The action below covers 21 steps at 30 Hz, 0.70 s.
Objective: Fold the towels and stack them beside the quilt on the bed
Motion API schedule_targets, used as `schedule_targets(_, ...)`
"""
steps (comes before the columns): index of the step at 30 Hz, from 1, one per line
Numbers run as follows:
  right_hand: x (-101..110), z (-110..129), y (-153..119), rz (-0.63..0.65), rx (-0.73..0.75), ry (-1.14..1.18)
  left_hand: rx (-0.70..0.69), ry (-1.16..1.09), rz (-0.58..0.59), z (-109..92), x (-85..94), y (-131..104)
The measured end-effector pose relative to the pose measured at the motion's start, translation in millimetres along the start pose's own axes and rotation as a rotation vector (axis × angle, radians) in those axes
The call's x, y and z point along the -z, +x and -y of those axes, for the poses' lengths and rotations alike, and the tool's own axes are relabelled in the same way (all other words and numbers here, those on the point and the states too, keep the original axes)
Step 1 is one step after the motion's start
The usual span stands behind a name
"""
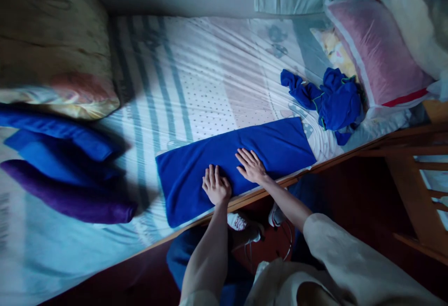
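A blue cloth (280, 145), folded into a long flat strip, lies along the front edge of the bed. My left hand (216, 187) rests palm down on its middle, fingers slightly apart. To the right, my right hand (250, 166) lies flat on the same cloth with its fingers spread. Neither hand grips anything. Beyond the cloth's right end sits a crumpled blue cloth (338, 100) with green edging. On the left of the bed lie rolled or folded cloths, blue (59, 131) and purple (70, 196).
A patterned sheet (206, 81) covers the bed, which has a wooden edge (252, 197). At the right are a pink pillow (381, 53) and a cat-printed item (334, 49). A large bundle (52, 39) stands far left. A wooden ladder-like frame (409, 198) is at lower right.
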State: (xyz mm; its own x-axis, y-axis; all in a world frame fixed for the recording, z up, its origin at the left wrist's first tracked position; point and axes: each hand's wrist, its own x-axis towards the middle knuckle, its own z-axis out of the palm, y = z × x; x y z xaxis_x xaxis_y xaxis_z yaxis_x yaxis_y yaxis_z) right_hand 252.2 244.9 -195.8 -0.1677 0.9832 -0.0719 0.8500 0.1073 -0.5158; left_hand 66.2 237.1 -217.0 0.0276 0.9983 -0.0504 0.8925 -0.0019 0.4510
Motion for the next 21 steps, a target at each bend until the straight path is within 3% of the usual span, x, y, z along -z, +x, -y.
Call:
schedule_targets(8, 45, -82, -37, -0.102, -0.193, -0.206, -0.001, -0.131, -0.094, -2, -1.4, 0)
schedule_targets(14, 79, -142, -66, -0.158, -0.292, -0.26, -0.009, -0.138, -0.101, -1, -2.6, 0)
schedule_targets(21, 100, -189, -85, -0.213, -0.372, -0.256, -0.004, -0.157, -0.085, 0, -2.3, 1)
